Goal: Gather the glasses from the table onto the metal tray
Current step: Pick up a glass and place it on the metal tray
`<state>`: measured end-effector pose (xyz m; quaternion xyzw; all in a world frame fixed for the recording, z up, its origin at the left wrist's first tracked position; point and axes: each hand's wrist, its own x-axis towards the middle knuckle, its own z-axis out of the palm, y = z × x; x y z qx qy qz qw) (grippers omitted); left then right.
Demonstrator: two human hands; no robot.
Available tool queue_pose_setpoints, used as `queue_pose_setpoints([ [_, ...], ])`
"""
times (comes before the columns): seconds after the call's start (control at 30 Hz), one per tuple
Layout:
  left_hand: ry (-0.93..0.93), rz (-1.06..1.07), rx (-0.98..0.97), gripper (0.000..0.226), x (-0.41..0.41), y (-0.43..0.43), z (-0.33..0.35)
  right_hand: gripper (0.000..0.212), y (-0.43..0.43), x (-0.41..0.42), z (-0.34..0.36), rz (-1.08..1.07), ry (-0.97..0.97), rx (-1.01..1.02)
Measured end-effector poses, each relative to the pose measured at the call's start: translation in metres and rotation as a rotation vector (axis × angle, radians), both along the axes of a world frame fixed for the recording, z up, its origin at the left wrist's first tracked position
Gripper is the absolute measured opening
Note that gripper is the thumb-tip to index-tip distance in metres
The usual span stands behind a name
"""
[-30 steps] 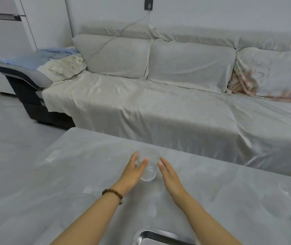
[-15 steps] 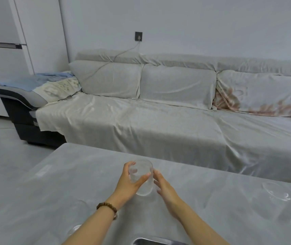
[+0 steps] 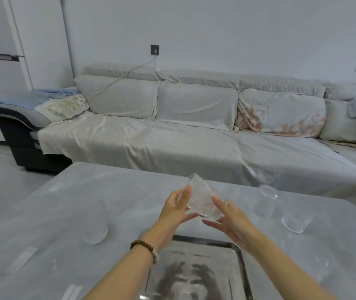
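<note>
Here the textured glass (image 3: 204, 201) hangs tilted above the metal tray (image 3: 236, 249), clasped between left hand (image 3: 176, 210) and right hand (image 3: 231, 221); best righted, then lowered gently onto bare steel.

Four glasses — one held (image 3: 203, 200), three on the table (image 3: 96, 224) (image 3: 265, 200) (image 3: 295, 221) — and one tray (image 3: 235, 247).

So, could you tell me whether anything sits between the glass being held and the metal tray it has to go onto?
Nothing visible does. Both hands, left and right, hold the tilted glass just beyond the tray, whose visible surface carries no glasses. The other glasses stand off to either side.
</note>
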<state>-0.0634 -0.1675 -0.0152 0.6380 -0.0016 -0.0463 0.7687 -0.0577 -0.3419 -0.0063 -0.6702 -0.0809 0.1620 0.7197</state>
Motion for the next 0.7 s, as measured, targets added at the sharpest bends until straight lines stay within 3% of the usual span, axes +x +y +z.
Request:
queue_pose_setpoints([
  [0.13, 0.008, -0.088, 0.162, 0.077, -0.026, -0.019, -0.012, 0.075, -0.039, -0.035, 0.006, -0.228, -0.052, -0.058],
  [0.27, -0.015, -0.1, 0.351, 0.065, -0.037, -0.025, -0.036, 0.071, -0.068, -0.054, 0.005, -0.361, -0.22, -0.404],
  [0.4, -0.067, -0.135, 0.711, 0.07, -0.046, -0.019, -0.067, 0.077, -0.076, -0.06, -0.006, -0.332, -0.375, -0.635],
  [0.53, -0.117, -0.213, 1.128, 0.068, -0.051, -0.015, -0.098, 0.081, -0.069, -0.06, -0.022, -0.298, -0.398, -0.735],
  [0.7, -0.104, -0.279, 1.331, 0.064, -0.056, -0.01, -0.125, 0.082, -0.062, -0.057, -0.043, -0.258, -0.418, -0.812],
])
